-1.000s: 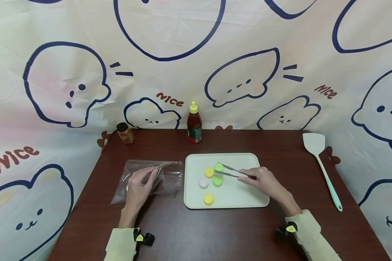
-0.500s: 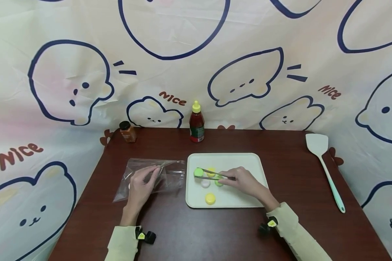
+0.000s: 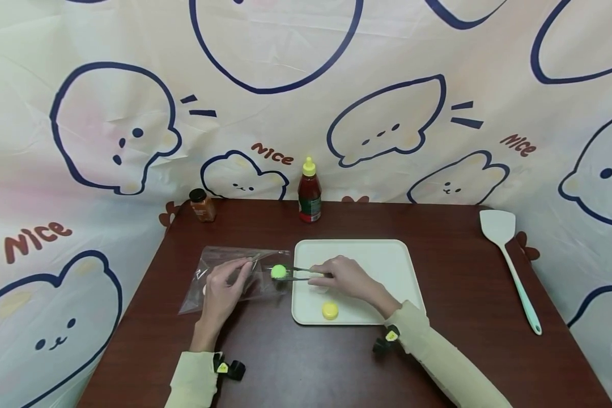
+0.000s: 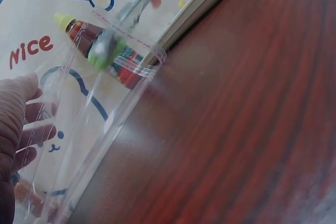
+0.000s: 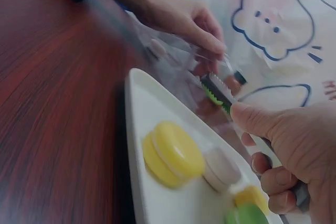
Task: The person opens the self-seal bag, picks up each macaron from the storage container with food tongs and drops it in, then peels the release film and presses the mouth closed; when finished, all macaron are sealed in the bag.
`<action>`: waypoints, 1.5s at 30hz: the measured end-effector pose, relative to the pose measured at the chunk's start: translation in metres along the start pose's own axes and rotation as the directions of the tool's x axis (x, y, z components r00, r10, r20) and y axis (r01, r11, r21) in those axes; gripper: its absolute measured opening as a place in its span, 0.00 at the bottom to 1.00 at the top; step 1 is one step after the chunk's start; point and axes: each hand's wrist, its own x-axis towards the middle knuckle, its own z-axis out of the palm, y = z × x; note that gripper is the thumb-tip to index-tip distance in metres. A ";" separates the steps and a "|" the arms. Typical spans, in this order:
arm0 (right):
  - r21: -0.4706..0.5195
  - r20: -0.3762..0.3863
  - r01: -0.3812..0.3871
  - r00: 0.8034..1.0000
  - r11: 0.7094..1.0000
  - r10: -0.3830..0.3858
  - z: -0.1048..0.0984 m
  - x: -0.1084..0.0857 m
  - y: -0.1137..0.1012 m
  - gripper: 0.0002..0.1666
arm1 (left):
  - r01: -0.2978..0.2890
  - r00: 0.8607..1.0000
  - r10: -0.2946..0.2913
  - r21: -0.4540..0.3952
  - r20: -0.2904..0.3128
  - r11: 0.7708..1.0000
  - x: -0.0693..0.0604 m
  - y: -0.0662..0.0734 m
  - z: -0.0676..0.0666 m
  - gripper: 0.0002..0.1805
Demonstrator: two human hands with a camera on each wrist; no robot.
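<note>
My right hand (image 3: 349,277) grips metal tongs (image 5: 218,90), whose serrated tips clasp a green macaron (image 3: 278,272) at the mouth of a clear plastic bag (image 3: 214,255). My left hand (image 3: 223,286) pinches the bag's upper edge between thumb and fingers and holds it raised. A pale round piece lies inside the bag, partly behind that hand. On the white tray (image 3: 387,306) a yellow macaron (image 3: 330,310) sits near the front. In the right wrist view a pale macaron (image 5: 221,169), another yellow one (image 5: 252,199) and a green one (image 5: 247,215) show beside it.
A red sauce bottle with a yellow cap (image 3: 309,195) stands at the table's back edge. Left of it is a small dark-lidded jar (image 3: 202,207). A white spatula with a mint handle (image 3: 515,277) lies at the right. A printed cloth hangs behind the table.
My right hand has moved left with the tongs, carrying the green macaron from over the tray to the bag's mouth. My left hand keeps its hold on the bag.
</note>
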 end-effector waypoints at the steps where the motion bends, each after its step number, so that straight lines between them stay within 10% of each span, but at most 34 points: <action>1: -0.014 0.008 0.010 1.000 1.000 -0.009 0.003 0.005 -0.002 0.23 | -0.002 1.000 0.002 0.002 -0.002 1.000 0.000 0.000 0.000 0.08; 11: -0.182 -0.004 0.030 1.000 0.983 -0.031 0.031 0.045 -0.030 0.25 | -0.001 1.000 0.001 -0.019 0.001 1.000 0.000 0.000 0.001 0.09; 45: -0.196 0.022 0.107 0.994 0.975 -0.105 0.074 0.109 -0.060 0.18 | -0.073 0.997 0.072 -0.037 -0.031 0.997 0.003 0.001 0.001 0.10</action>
